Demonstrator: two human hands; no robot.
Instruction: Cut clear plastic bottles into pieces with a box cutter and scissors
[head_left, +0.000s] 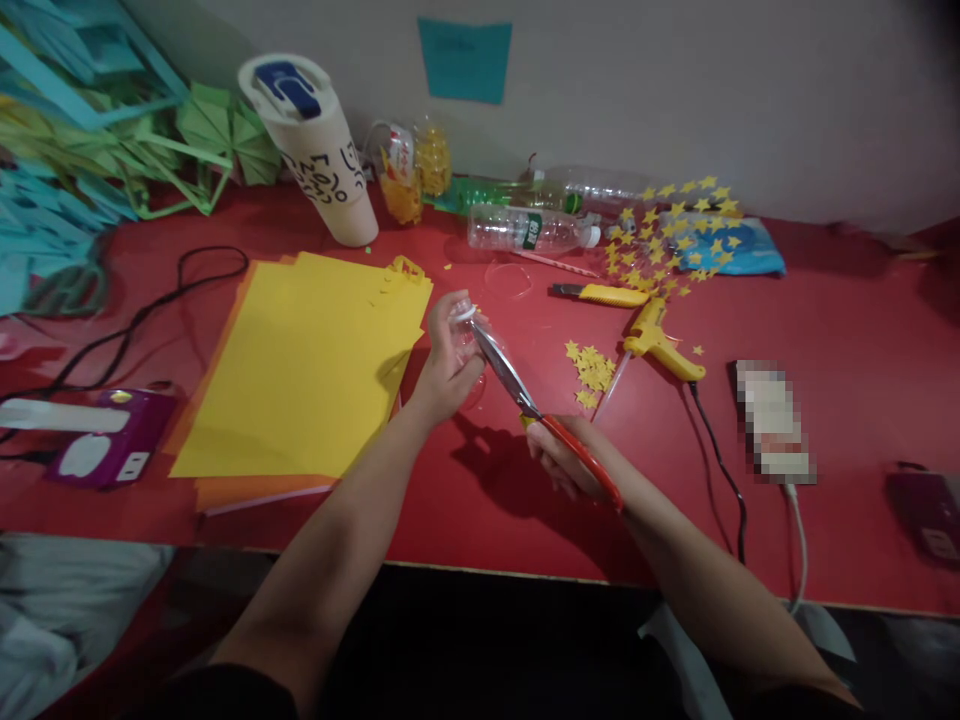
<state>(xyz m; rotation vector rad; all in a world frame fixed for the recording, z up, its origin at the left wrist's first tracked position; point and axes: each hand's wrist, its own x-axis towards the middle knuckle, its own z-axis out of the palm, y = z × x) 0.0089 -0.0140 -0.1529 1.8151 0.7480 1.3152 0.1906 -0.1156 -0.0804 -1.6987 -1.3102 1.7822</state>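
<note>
My left hand (448, 365) is closed around a cut piece of clear plastic bottle (465, 335), its white-ringed neck turned upward. In my right hand (559, 455) are red-handled scissors (517, 385), pointing up and to the left. Their blade tips meet the bottle piece near its neck; I cannot tell whether the blades touch or cut it. Left of my left hand lies a stack of yellow paper (300, 370) with orange sheets beneath. Small yellow paper stars (592, 370) are piled right of the scissors.
A yellow glue gun (660, 345) and a yellow box cutter (600, 294) lie to the right. Clear bottles (525, 230) and a white tumbler (311, 150) line the back. A blurred phone (772, 420) is at right, a purple box (109, 440) at left.
</note>
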